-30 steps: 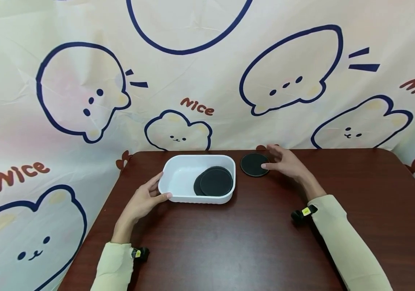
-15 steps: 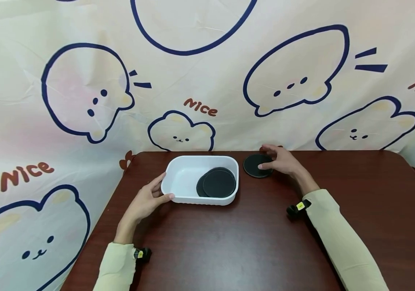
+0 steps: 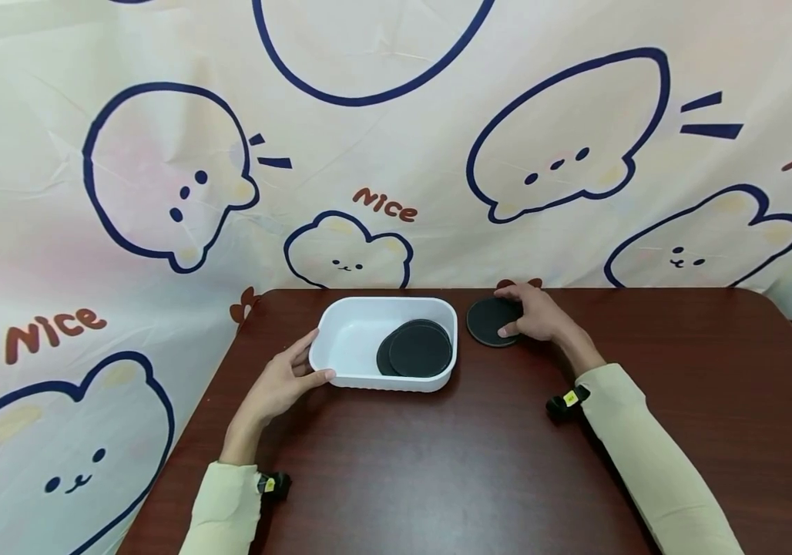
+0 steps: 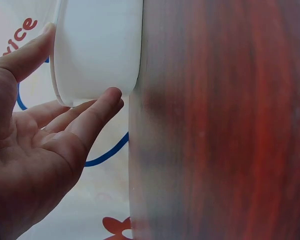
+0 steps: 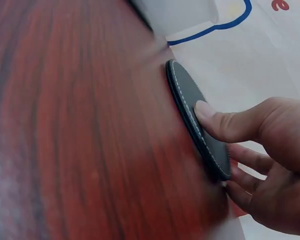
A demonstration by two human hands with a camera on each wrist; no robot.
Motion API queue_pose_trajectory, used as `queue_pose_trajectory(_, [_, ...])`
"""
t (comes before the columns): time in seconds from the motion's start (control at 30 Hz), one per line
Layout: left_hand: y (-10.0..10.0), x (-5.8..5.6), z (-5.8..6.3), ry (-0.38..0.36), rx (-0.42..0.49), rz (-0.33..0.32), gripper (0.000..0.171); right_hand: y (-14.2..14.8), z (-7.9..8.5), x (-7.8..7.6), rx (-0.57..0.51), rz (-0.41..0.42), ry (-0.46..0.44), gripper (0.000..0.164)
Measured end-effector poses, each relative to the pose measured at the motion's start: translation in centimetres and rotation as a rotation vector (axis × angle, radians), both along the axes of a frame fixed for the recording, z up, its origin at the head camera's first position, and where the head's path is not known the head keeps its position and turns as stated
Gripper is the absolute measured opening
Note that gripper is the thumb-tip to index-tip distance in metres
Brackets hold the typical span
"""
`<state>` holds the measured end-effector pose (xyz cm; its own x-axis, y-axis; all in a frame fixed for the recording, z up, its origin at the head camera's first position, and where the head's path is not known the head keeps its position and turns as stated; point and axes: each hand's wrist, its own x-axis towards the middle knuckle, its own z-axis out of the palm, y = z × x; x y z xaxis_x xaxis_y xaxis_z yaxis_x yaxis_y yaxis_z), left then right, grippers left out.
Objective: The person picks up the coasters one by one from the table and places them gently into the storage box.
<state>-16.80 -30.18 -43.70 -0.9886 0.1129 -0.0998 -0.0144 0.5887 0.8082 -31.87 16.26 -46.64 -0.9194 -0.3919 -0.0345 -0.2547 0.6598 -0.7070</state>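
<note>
On the table's far side a white plastic storage box (image 3: pixel 347 339) stands with black round coasters (image 3: pixel 420 348) overlapping in its right half. My left hand (image 3: pixel 281 381) holds the box's left end, thumb at the near rim; in the left wrist view its fingers (image 4: pixel 97 115) lie against the end wall. Right of the box lies another black round coaster (image 3: pixel 489 320) with white edge stitching, its edge layered in the right wrist view. My right hand (image 3: pixel 538 312) grips it at its right side, thumb (image 5: pixel 225 122) on top and the other fingers round the edge.
The dark reddish-brown table (image 3: pixel 396 478) stretches toward the body. Behind it hangs a pale cloth (image 3: pixel 437 154) printed with cartoon bears, right at the far edge. A black wrist camera (image 3: pixel 565 405) is strapped at the right sleeve and another camera (image 3: pixel 274 486) at the left.
My right hand has moved left and closed onto the coaster's right side, and the coaster has shifted slightly toward me. The left hand and the box keep their places.
</note>
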Motion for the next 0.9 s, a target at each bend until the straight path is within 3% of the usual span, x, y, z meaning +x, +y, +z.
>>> queue_pose_trajectory(0.3, [0.0, 0.0, -0.1, 0.001, 0.010, 0.003, 0.093, -0.2, 1.0, 1.0, 0.009, -0.119, -0.003, 0.078])
queue_pose_trajectory(0.47, [0.0, 0.0, -0.1, 0.001, 0.002, 0.007, 0.094, 0.2, 1.7, 1.6, 0.027, -0.171, 0.008, 0.064])
queue_pose_trajectory(0.6, [0.0, -0.1, -0.1, -0.002, -0.003, 0.008, 0.094, 0.9, 2.1, 2.2, 0.025, -0.186, 0.008, 0.053])
queue_pose_trajectory(0.9, [0.0, -0.1, -0.1, -0.001, 0.007, 0.014, 0.093, 1.9, 2.3, 4.0, 0.001, -0.199, -0.002, 0.049])
